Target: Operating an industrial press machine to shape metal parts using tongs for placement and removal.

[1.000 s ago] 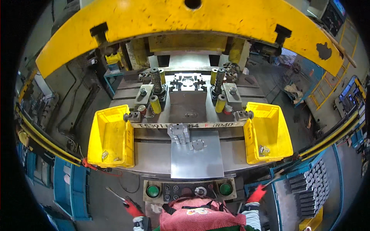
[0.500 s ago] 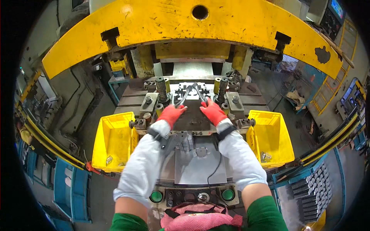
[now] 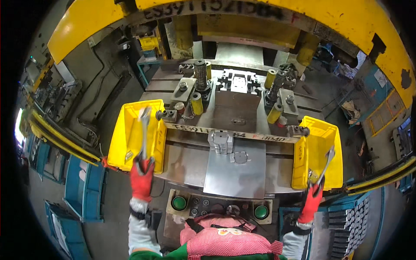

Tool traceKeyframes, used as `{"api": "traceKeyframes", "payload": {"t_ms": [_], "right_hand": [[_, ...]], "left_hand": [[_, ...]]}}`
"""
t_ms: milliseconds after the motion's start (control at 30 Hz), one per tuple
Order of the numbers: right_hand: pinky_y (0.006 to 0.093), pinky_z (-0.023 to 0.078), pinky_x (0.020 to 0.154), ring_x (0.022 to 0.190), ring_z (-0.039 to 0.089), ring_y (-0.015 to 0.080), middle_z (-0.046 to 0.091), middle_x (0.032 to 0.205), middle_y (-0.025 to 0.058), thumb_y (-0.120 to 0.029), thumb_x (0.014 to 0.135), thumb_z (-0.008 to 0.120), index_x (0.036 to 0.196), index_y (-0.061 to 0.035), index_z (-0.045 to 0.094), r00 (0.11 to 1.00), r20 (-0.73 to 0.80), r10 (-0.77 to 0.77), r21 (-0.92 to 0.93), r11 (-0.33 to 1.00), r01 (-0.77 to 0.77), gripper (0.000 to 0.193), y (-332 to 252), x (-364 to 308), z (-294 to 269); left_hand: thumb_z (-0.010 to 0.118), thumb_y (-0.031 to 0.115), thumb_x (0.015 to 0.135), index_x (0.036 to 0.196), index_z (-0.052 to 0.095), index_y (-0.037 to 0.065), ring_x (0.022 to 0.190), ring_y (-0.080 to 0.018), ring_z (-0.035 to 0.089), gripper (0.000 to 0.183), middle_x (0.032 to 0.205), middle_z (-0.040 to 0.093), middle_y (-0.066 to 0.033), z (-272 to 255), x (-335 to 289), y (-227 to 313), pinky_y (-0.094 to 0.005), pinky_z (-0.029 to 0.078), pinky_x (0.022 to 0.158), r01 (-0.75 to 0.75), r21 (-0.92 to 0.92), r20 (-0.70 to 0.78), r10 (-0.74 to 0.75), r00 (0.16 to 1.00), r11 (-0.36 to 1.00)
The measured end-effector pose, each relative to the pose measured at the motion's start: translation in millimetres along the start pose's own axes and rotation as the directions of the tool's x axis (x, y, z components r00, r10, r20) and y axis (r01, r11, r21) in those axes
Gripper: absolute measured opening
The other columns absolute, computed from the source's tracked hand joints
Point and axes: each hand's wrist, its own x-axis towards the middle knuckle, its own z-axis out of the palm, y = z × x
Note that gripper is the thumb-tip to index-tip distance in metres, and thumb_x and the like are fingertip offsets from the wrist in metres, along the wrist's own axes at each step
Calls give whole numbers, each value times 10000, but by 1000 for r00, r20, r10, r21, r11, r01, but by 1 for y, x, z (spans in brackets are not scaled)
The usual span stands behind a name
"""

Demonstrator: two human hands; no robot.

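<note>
My left hand (image 3: pixel 142 181), in a red glove, is closed round the dark handle end of long grey metal tongs (image 3: pixel 145 136). They point away from me over the left yellow bin (image 3: pixel 121 134); blur hides whether the tip grips anything. In my right hand (image 3: pixel 311 201), also red-gloved, a similar pair of metal tongs (image 3: pixel 326 165) slants over the right yellow bin (image 3: pixel 333 143). A small shiny scrap piece (image 3: pixel 129 155) lies in the left bin, and small metal pieces (image 3: pixel 312 175) show in the right one. Beyond the hands sits the press die (image 3: pixel 239 82) with its light metal plate.
A stack of shaped metal parts (image 3: pixel 221 142) and a flat metal piece (image 3: pixel 239 157) rest on a grey sheet (image 3: pixel 234 182). Guide posts (image 3: pixel 201 80) flank the die under the yellow press ram (image 3: pixel 346 19). Two green buttons (image 3: pixel 179 203) are near my body.
Both hands have drawn back from the die and spread apart. Each pair of tongs has swung from the die to its side's yellow bin. The view has shifted.
</note>
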Motion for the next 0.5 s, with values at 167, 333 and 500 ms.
{"api": "traceKeyframes", "payload": {"t_ms": [167,333,500], "right_hand": [[299,405,749,841,537,227,547,929,173,-117,730,554,1179,20,349,1000,0,6,-400,916,-5,513,51,-46,-4],[326,418,670,755,551,244,566,811,154,-185,713,563,1184,-47,365,677,729,106,-140,990,-4,529,-17,-44,68],[295,416,671,728,513,183,541,804,110,-170,719,562,1213,-87,347,546,832,101,-111,994,-15,544,7,-37,138]], "left_hand": [[598,183,734,777,493,36,470,-122,480,186,557,491,-37,-55,-48,-40,-247,385,430,495,211,-46,-497,867,843],[552,222,769,747,473,81,336,-114,417,163,466,432,-15,-52,-48,-43,-227,314,304,546,-32,84,-542,836,837],[484,259,804,905,515,80,398,-115,445,208,518,453,-18,-29,-46,-50,-236,360,360,404,-522,178,-367,913,751]]}}
